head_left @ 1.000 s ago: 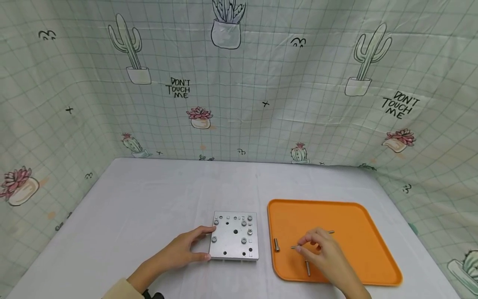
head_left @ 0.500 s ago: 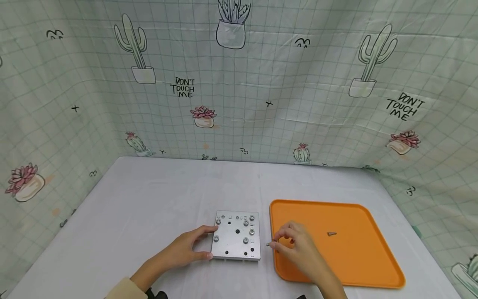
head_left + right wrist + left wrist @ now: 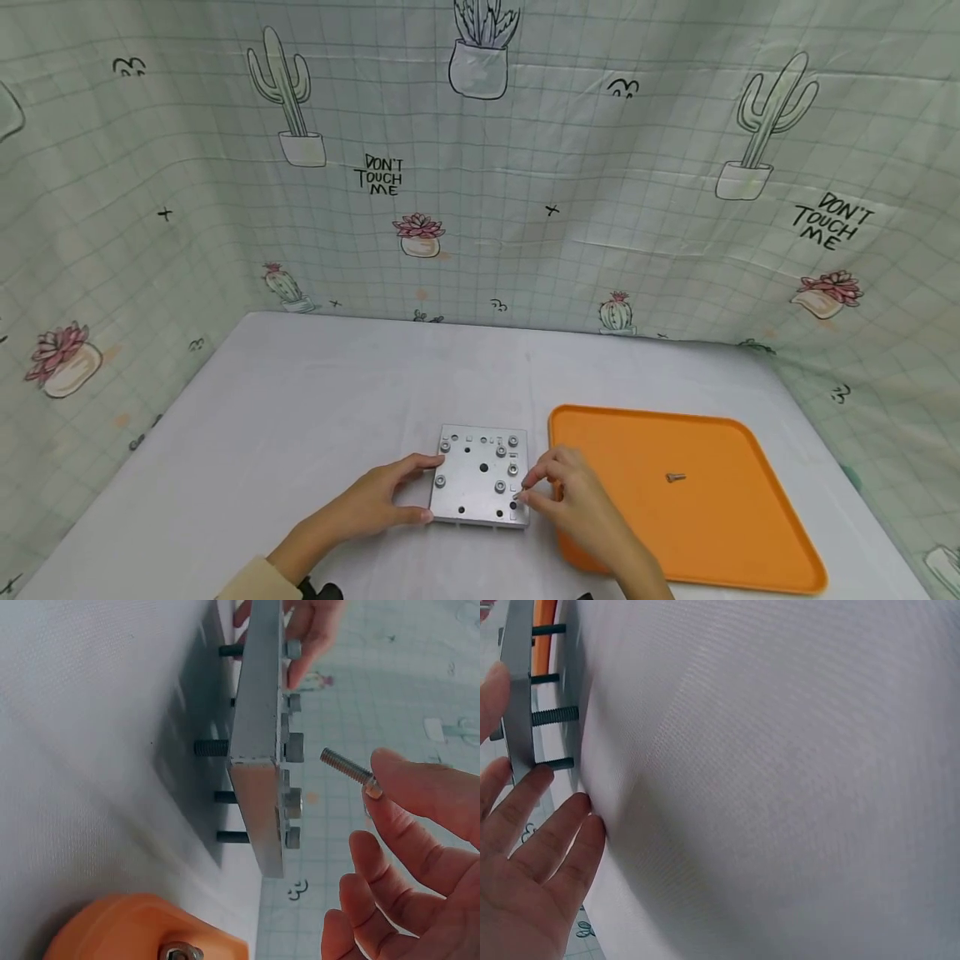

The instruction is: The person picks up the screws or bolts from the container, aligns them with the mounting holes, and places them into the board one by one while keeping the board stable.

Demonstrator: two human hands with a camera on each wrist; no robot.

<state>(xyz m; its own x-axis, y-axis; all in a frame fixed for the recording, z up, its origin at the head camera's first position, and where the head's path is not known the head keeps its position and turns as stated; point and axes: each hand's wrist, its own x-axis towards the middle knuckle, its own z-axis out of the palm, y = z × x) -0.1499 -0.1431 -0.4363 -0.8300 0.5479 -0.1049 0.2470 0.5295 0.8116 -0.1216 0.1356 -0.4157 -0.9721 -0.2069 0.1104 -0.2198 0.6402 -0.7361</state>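
A square silver metal plate [image 3: 480, 483] lies on the table with several socket-head screws standing in its holes. Their threaded ends [image 3: 211, 748] show below the plate in the right wrist view. My left hand [image 3: 378, 498] grips the plate's left side, index finger at the edge and thumb at the near-left corner. In the left wrist view its other fingers [image 3: 570, 840] reach down beside the plate. Between thumb and index finger, my right hand [image 3: 573, 500] pinches a screw [image 3: 346, 766] by its head, over the plate's right edge. The screw's threaded end points at the plate, apart from it.
An orange tray [image 3: 720, 533] sits right of the plate, close to it, under my right forearm. One screw [image 3: 676, 477] lies in view inside it. The white table [image 3: 360, 367] ends at a cactus-print cloth [image 3: 480, 183] at the back and sides.
From over the tray, my right hand has moved left to the plate's right edge with the screw pinched. The left hand keeps its place on the plate. The view has shifted slightly.
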